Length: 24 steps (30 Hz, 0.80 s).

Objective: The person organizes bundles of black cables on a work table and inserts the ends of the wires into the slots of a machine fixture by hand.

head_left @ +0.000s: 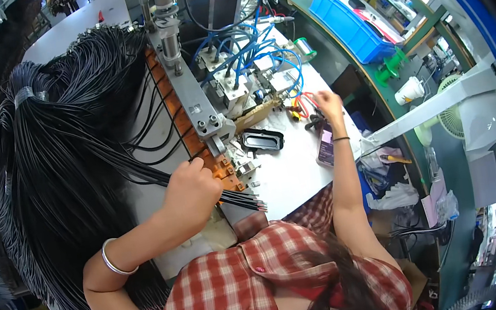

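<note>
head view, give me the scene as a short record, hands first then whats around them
left hand: closed around black cables, ends poking out rightward
right hand: at a red-handled tool, grip unclear
between hands: black oblong tray on white tabletop
beside right forearm: phone
far right: blue crate
far left: large black cable bundle

Factory-type workshop. Evidence: thick tied bundle of black cables (pixel 56 160), pneumatic machine (pixel 191 97) with blue air tubes (pixel 247 46), green-rimmed wire spool (pixel 305 48), blue plastic crate (pixel 343 25), long green-topped workbench (pixel 459 169) at right.
</note>
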### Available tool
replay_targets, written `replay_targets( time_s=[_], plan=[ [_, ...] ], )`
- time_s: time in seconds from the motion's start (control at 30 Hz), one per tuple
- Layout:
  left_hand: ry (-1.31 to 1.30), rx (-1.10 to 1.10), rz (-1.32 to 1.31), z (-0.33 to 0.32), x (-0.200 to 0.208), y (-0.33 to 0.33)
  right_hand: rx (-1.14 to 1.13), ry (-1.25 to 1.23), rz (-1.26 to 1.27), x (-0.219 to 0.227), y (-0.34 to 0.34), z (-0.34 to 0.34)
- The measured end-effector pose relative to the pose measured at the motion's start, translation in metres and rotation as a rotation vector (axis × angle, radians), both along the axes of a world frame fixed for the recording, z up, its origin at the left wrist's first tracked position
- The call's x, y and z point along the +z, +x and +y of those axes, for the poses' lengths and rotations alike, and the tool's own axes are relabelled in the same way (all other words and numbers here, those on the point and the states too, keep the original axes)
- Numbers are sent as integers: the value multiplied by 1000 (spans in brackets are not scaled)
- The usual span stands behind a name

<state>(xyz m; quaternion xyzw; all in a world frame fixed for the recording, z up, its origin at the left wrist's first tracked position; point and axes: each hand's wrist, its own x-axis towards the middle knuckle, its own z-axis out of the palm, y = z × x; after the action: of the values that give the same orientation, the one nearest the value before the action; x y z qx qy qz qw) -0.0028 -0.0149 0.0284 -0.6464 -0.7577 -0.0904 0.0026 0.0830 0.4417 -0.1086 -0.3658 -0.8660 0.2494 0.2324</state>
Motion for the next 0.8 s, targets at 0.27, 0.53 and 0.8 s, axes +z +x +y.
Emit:
replay_targets(
  time_s=[0.27, 0.53, 0.8],
  plan=[
    [11, -8, 31, 5, 6, -1, 14, -1, 320, -53, 77, 37],
    [4, -25, 35, 2, 5, -2, -45, -14, 232, -53, 60, -4],
    [37, 10, -65, 6, 5, -2, -139, 511, 369, 21, 53, -74]
  ],
)
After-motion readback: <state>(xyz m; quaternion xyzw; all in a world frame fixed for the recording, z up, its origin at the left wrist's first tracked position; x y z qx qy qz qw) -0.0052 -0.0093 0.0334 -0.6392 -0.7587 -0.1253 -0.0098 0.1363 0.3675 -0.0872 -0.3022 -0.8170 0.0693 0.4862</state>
